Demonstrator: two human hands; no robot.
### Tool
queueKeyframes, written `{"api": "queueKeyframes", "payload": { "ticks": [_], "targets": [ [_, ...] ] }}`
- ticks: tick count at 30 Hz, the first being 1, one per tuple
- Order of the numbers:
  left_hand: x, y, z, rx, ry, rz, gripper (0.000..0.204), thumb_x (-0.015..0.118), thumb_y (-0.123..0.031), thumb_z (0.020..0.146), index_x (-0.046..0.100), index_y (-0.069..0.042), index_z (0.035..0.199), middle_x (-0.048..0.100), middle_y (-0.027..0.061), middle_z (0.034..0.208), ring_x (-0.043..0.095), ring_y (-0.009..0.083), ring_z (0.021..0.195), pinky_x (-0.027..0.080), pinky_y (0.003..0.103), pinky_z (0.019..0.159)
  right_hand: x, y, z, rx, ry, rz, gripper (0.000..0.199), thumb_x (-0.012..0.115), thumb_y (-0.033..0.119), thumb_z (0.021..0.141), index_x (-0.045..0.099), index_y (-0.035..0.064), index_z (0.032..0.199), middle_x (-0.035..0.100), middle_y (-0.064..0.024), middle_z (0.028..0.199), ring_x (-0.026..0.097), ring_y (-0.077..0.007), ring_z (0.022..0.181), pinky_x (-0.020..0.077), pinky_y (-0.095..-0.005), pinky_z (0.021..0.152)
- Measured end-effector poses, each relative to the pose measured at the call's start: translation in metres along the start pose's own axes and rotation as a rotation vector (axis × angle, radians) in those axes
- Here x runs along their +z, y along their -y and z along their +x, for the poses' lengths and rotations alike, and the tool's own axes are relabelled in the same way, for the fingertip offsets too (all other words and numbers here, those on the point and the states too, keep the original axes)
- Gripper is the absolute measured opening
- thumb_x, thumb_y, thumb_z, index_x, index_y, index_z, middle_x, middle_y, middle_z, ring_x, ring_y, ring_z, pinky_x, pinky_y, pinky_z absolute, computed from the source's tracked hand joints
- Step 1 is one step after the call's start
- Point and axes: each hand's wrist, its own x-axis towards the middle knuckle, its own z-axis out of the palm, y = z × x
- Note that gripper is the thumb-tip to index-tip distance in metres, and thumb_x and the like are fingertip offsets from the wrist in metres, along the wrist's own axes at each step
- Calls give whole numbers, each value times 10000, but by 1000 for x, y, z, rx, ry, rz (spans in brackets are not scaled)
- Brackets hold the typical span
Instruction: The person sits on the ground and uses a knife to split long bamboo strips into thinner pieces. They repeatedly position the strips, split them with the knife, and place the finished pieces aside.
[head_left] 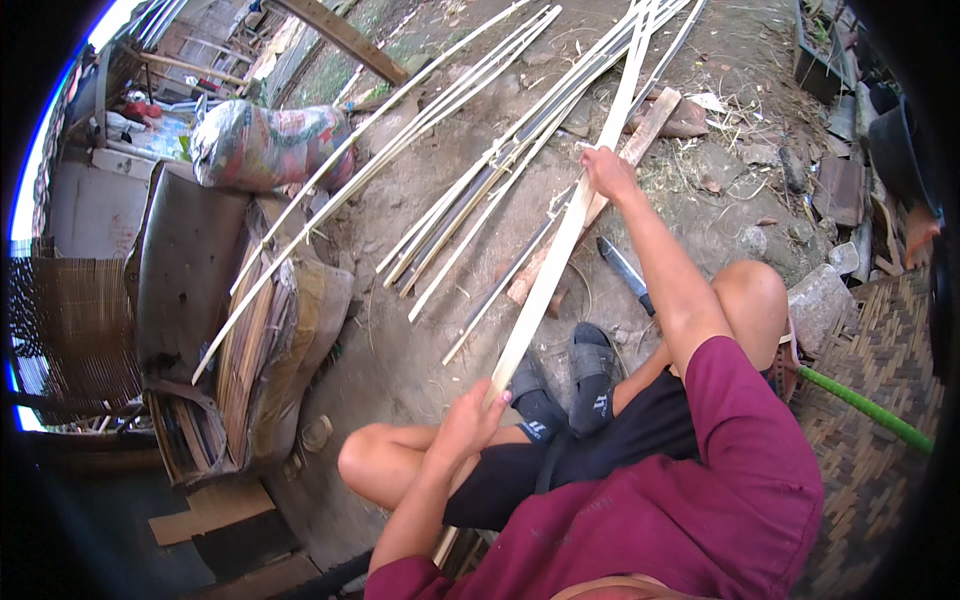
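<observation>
A long pale bamboo strip (548, 275) slants across the view from near my lap up toward the far edge. My left hand (468, 420) is closed around its near end, just above my left knee. Farther along, my right hand (607, 172) grips the same strip with the arm stretched out. Under the strip lies a wooden plank (640, 135) on the ground. A knife (625, 272) with a dark handle rests beside the plank, near my right foot.
Several bamboo strips (490, 200) lie on the dirt ground, and others (400, 140) lean on a worn carton (290, 350) of slats at left. Behind it sits a stuffed sack (265, 145). At right are a stone block (820, 310), a woven mat (865, 470) and a green pole (868, 408).
</observation>
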Motion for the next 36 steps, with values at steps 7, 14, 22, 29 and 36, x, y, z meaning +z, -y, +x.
{"api": "queueKeyframes", "payload": {
  "ticks": [7,14,22,29,36],
  "targets": [
    [-60,-14,15,-51,33,162,431,646,-360,948,634,-8,1195,678,280,944,667,414,914,514,469,799,-46,112,-7,-227,179,368,393,633,440,942,639,48,928,661,-130,968,668,-304,980,534,-443,814],
    [-118,-18,18,80,-156,293,455,664,-308,936,616,-14,1281,714,200,1035,686,332,914,522,392,861,-37,264,-122,-1177,455,227,607,822,548,668,641,83,1014,679,-117,1001,651,-316,1009,509,-449,871],
    [-184,37,-100,-158,-941,-495,772,309,-641,1025,462,-5,1436,649,173,1203,646,234,1030,486,365,947,-28,259,-119,-1094,279,253,215,723,194,718,612,82,863,680,-123,750,690,-337,737,543,-451,658],
    [-108,8,-62,133,-1031,-902,910,226,-751,967,426,7,1429,559,191,1309,572,295,1178,451,444,1020,-37,301,-171,-1215,363,280,217,714,236,731,555,109,808,623,-66,691,669,-306,709,513,-437,661],
    [-90,-8,-40,296,-1285,-254,563,391,-476,1058,558,26,1254,606,146,1141,597,238,1032,476,382,955,-36,307,-190,-1289,396,421,146,671,203,765,619,73,807,675,-145,695,690,-348,682,531,-455,581]
  ]
}}
